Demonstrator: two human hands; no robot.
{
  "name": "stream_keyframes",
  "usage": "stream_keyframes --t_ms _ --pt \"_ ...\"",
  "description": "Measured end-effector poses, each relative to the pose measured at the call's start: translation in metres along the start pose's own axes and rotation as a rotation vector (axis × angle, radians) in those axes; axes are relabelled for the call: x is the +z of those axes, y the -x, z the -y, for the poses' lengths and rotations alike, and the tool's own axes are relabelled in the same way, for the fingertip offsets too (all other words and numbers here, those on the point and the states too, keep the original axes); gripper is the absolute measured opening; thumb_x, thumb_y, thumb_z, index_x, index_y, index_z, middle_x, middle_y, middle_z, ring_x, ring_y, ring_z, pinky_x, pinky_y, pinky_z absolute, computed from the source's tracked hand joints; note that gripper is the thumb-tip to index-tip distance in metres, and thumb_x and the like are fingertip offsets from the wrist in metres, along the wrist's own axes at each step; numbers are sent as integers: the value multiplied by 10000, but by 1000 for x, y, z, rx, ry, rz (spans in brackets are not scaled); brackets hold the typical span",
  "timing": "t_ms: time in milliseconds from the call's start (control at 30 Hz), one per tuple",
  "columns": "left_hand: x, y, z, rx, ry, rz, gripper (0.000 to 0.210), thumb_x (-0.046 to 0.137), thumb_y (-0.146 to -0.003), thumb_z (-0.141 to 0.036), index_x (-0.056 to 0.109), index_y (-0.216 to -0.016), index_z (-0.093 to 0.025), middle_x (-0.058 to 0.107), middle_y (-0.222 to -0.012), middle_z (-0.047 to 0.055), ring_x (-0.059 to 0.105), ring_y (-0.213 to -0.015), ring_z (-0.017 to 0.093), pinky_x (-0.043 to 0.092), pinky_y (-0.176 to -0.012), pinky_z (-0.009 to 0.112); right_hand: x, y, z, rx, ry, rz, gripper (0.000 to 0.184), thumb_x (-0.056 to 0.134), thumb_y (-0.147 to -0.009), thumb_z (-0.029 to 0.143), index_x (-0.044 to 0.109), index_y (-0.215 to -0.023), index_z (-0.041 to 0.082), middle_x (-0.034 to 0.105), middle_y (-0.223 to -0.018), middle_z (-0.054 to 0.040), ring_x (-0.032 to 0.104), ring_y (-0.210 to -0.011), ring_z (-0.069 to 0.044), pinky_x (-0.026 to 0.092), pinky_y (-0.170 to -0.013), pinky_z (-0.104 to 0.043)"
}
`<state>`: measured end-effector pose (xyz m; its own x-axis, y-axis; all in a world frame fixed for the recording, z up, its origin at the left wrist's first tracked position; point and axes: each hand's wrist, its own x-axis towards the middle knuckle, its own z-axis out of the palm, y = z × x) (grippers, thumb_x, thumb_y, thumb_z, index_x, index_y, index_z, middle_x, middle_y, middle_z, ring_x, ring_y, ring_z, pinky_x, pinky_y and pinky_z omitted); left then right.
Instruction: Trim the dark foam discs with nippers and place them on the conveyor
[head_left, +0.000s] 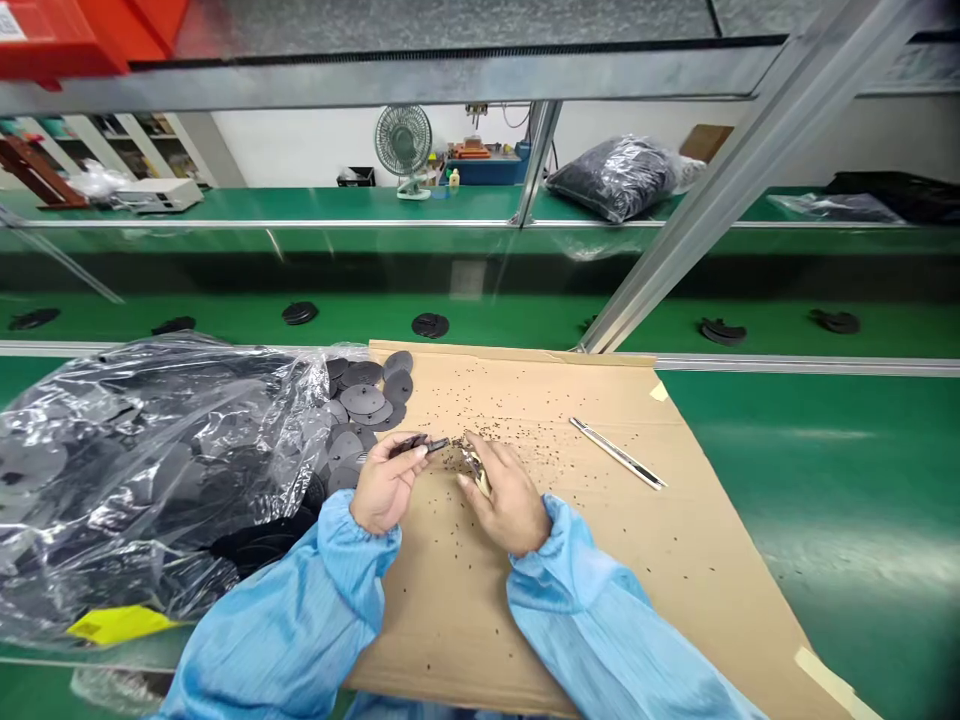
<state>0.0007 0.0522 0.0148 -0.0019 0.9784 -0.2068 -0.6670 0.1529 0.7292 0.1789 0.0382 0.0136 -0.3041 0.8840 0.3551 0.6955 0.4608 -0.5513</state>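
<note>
My left hand (385, 484) pinches a thin black plastic part (411, 446) between thumb and fingers, its narrow end pointing right. Just across from it, my right hand (507, 493) is closed around small nippers (477, 468) with metal jaws and pale handles. The jaws are close to the tip of the part, with a small gap between. My fingers partly cover both. Beneath the hands lies a sheet of cardboard (600, 600) strewn with tiny black bits. Dark round discs (363, 400) are piled beside my left hand.
A big clear plastic bag (150, 440) of discs fills the left. A slim knife-like tool (617, 453) rests on the cardboard at right. Beyond, black parts (430, 325) sit spaced along a green conveyor (495, 310). A slanted metal post (682, 210) stands at the right; a fan (403, 145) is behind.
</note>
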Motion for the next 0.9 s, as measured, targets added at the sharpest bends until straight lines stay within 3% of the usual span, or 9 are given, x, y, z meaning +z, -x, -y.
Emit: stream_keyframes --t_ms 100,367,900 --pt "2 2 1 58 -37 12 199 806 -573 -135 693 -733 -170 700 -848 34 653 -920 196 500 -882 354 1 0 0 -14 51 -1 454 434 -921 277 401 -1355 148 568 -1212 -135 523 -1100 -273 441 -952 -429" --pt "4 5 1 190 -180 65 140 788 -593 -142 712 -703 -181 686 -850 34 642 -931 195 465 -922 363 -1 2 5 34 -15 41 391 441 -929 299 494 -1281 137 658 -1091 -121 609 -1022 -250 495 -908 -390" --pt "1 4 4 277 -235 129 126 775 -622 -147 705 -718 -187 668 -866 43 638 -927 203 470 -916 386 -4 2 4 24 -79 96 377 443 -916 290 524 -1254 144 636 -1186 -105 609 -1061 -232 491 -927 -363"
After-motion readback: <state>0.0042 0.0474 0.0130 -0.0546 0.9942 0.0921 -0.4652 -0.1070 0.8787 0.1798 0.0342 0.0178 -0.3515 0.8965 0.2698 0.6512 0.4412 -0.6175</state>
